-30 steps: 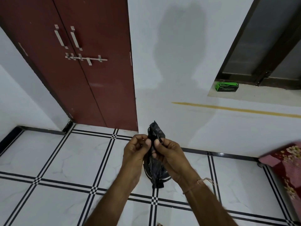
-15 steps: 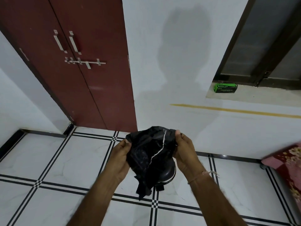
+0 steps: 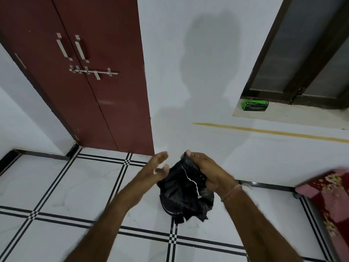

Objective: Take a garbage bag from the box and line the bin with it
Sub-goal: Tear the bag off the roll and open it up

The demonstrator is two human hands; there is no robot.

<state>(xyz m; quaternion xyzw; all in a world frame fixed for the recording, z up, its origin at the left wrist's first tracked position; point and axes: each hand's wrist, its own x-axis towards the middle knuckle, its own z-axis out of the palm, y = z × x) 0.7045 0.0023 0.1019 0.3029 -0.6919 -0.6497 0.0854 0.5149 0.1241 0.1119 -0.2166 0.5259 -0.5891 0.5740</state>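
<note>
Above the bin [image 3: 168, 207], crumpled garbage bag [image 3: 186, 188] in right hand [image 3: 204, 172], left hand [image 3: 155, 170] spread.

At lower centre of the frame the right hand [image 3: 208, 173] grips a crumpled black garbage bag [image 3: 186, 193] over the dark bin [image 3: 170, 207] on the tiled floor [image 3: 75, 186], the left hand [image 3: 157, 170] spread just beside it, the green box [image 3: 255, 105] at upper right.

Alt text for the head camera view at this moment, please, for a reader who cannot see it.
The right hand grips a crumpled black garbage bag with a white drawstring over a black bin on the tiled floor; the left hand is open beside it, blurred. Behind are a dark red double door and a green box on a window ledge.
</note>
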